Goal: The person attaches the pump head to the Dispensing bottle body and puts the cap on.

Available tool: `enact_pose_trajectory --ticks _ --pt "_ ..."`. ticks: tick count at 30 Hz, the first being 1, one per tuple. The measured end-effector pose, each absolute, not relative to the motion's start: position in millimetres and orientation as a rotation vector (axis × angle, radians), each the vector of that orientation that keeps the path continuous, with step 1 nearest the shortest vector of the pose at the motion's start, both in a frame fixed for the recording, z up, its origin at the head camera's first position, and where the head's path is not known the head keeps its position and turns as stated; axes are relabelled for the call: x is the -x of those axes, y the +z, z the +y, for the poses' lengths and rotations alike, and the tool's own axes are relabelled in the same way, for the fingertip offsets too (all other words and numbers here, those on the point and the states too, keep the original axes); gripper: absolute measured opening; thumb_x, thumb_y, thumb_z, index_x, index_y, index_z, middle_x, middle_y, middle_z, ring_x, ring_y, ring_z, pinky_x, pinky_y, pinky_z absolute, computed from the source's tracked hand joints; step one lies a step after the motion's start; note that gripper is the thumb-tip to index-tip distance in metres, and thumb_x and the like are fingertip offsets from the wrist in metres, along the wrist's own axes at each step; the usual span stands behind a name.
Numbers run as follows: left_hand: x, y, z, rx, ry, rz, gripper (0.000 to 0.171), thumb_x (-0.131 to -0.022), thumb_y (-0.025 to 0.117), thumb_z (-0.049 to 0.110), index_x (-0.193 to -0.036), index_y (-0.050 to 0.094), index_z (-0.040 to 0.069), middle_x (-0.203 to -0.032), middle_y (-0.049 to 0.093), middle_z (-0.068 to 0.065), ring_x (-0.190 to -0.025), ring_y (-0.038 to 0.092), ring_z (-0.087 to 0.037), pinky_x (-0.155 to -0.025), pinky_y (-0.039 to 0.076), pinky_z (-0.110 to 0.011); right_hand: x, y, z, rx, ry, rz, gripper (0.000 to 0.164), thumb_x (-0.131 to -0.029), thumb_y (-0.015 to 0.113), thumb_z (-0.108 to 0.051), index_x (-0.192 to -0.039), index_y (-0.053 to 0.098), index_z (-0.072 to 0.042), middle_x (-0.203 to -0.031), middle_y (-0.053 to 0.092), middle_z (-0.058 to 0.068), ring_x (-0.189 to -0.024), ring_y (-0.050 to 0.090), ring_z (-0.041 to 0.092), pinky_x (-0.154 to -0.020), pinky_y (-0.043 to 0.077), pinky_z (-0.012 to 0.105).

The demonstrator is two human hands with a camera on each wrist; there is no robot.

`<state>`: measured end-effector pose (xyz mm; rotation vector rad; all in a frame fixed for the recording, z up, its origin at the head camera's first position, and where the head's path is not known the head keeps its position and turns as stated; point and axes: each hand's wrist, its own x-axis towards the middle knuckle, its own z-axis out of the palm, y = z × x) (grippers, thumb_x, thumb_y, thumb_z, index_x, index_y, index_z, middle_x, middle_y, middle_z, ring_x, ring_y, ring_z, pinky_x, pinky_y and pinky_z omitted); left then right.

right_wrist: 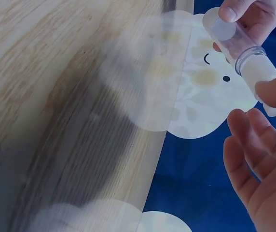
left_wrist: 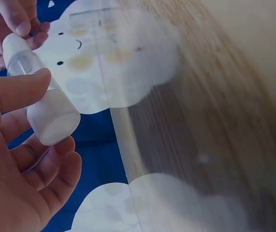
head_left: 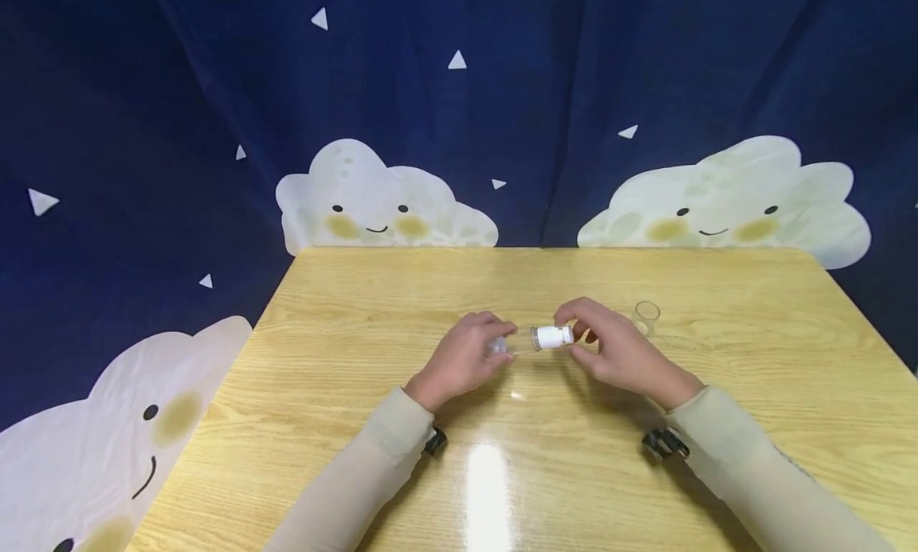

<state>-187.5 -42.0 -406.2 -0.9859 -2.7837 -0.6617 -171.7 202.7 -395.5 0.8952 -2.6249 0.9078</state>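
A small clear bottle (head_left: 522,341) with a white collar and top (head_left: 552,337) lies sideways between both hands, over the middle of the table. My left hand (head_left: 469,353) pinches its whitish base end (left_wrist: 56,118) between thumb and fingers. At the other end my right hand (head_left: 613,349) grips the white top, thumb on one side, fingertips on the other. The right wrist view shows the see-through body (right_wrist: 239,46) between the two grips.
A clear round cap-like piece (head_left: 645,321) stands on the wooden table (head_left: 358,297), just behind the right hand. Dark blue cloth (head_left: 402,74) with white clouds hangs behind the far edge and to the left.
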Motion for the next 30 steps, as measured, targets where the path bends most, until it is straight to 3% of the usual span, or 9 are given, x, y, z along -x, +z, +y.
enact_pose_trajectory --ticks 9,20,25,30 --pt "187.4 -408.5 -43.8 0.987 -0.651 -2.783 0.038 -0.08 0.069 0.026 -0.117 0.063 0.017 -0.107 0.063 0.002 -0.099 0.056 -0.016 -0.08 0.048 -0.026 174.2 -401.4 202.0 -0.885 0.871 -2.644 0.026 -0.08 0.067 -0.011 -0.101 0.056 -0.019 -0.103 0.059 -0.005 -0.074 0.057 0.007 -0.061 0.048 0.023" --pt "187.5 -408.2 -44.4 0.997 -0.625 -2.759 0.036 -0.081 0.068 0.026 -0.116 0.063 0.017 -0.106 0.063 0.002 -0.095 0.055 -0.016 -0.077 0.047 -0.025 172.8 -396.5 199.0 -0.773 0.793 -2.711 0.007 -0.085 0.062 -0.031 -0.088 0.06 -0.025 -0.085 0.059 -0.014 -0.069 0.052 0.0 -0.059 0.046 0.023" --pt "189.3 -407.4 -42.8 0.994 -0.616 -2.755 0.038 -0.08 0.069 0.027 -0.116 0.062 0.017 -0.107 0.063 0.002 -0.095 0.055 -0.015 -0.078 0.047 -0.025 174.1 -394.6 200.6 -0.726 0.723 -2.772 0.016 -0.088 0.056 -0.04 -0.089 0.062 -0.025 -0.081 0.059 -0.013 -0.065 0.05 0.002 -0.057 0.042 0.019" --pt "189.6 -409.3 -39.5 0.988 -0.642 -2.774 0.039 -0.081 0.069 0.028 -0.118 0.062 0.019 -0.108 0.062 0.003 -0.096 0.054 -0.014 -0.078 0.047 -0.023 171.0 -392.7 204.5 -0.69 0.739 -2.841 0.033 -0.087 0.056 -0.045 -0.107 0.06 -0.02 -0.092 0.063 -0.008 -0.071 0.054 0.004 -0.061 0.044 0.021"
